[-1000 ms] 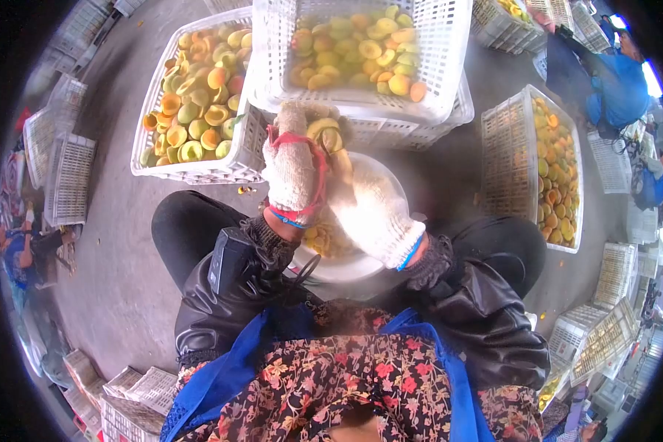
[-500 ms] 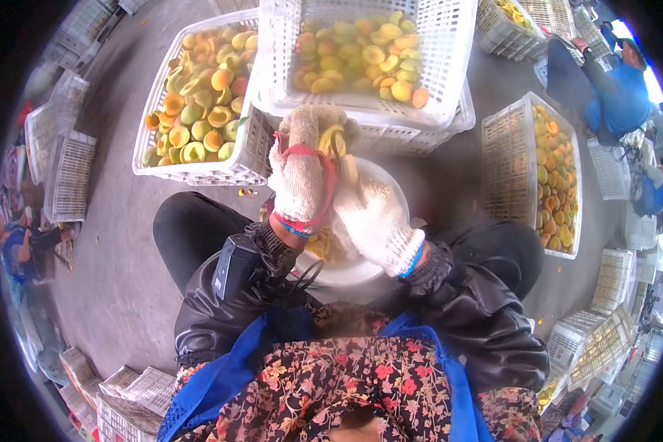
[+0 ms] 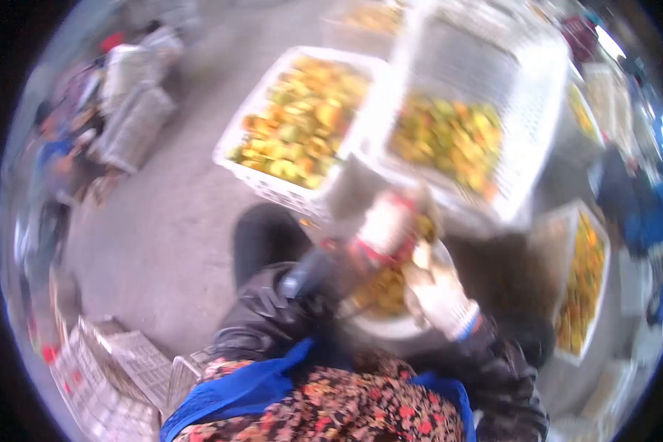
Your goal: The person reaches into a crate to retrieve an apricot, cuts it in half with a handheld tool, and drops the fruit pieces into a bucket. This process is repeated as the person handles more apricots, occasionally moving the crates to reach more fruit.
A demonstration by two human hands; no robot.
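Observation:
My left hand (image 3: 387, 225), in a white knit glove with a red band, is blurred above a white bowl (image 3: 396, 328). Its fingers are curled round a yellowish-brown piece of fruit (image 3: 424, 227). Close beside it, my right hand (image 3: 440, 298), also gloved in white, is closed with thumb and fingers toward that piece. Whatever it grips is too smeared to name. Yellow peelings or fruit pieces (image 3: 383, 291) lie in the bowl between my knees. Just beyond my hands stands a white crate (image 3: 527, 147), tilted toward me, with halved yellow-orange fruit (image 3: 449, 140) in its lower part.
A full crate of fruit halves (image 3: 302, 121) stands on the left, another (image 3: 583, 287) on the right. Stacked crates (image 3: 136, 110) and a seated person (image 3: 59, 158) are at far left. A person in blue (image 3: 641, 210) is at far right. Crates (image 3: 103, 376) lie at lower left.
The view has swung left and blurred, so the crates and bowl appear further right and lower. My hands stay together over the bowl, slightly lower toward it.

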